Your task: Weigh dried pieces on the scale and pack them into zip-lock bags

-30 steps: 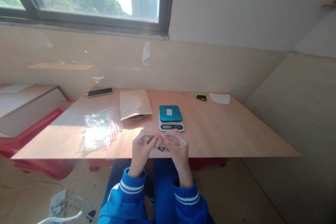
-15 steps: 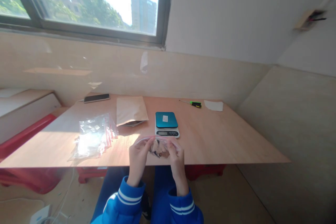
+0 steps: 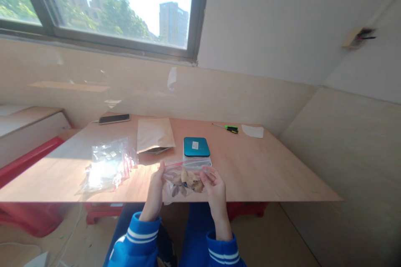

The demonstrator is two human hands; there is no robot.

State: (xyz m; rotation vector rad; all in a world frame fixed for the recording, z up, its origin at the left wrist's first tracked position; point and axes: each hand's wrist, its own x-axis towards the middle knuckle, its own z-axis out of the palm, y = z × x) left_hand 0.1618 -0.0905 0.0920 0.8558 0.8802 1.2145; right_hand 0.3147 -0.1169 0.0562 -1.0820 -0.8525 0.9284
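A clear zip-lock bag with a red seal strip hangs between my hands, just above the table's near edge. Brown and dark dried pieces lie inside it; their exact kind I cannot make out. My left hand pinches the bag's left top corner. At the other top corner, my right hand grips it with thumb and fingers. Right behind the bag stands a kitchen scale with a teal top and a small white label; the bag covers most of its display end.
Several clear zip-lock bags lie stacked on the left of the table. An opened kraft paper pouch, a phone, a screwdriver and a white paper piece lie farther back. Red stools stand beneath.
My hands have moved apart, and the bag's mouth is now stretched straight with its front facing me. More of the contents shows. The view has shifted slightly.
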